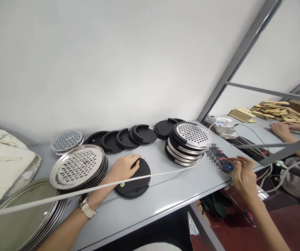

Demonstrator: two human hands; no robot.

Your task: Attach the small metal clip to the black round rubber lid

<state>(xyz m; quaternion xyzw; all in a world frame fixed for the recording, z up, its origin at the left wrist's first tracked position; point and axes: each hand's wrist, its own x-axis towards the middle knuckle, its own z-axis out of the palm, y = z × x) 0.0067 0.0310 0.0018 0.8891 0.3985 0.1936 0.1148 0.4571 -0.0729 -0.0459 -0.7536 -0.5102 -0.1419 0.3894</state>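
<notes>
My left hand [125, 169], with a watch at the wrist, grips the upper left rim of a black round disc [133, 186] lying on the table. Its fingers curve over the disc's far edge. To the left is a stack topped by a round metal grater plate [80, 165] with rows of holes, black discs beneath. My right hand [244, 176] is at the table's right edge, fingers apart and bent, reaching over a dark phone-like device [227, 166] partly blurred by pixels. Between the hands stands another stack of grater plates [193, 135] and black holders.
Black round holders [125, 138] lie along the wall. Large round trays [21, 212] and a cream bag [3, 164] sit at left. A white cable [163, 173] crosses the view. Beyond the grey frame [239, 45] are another person's hands [283, 130] and wooden pieces [278, 109].
</notes>
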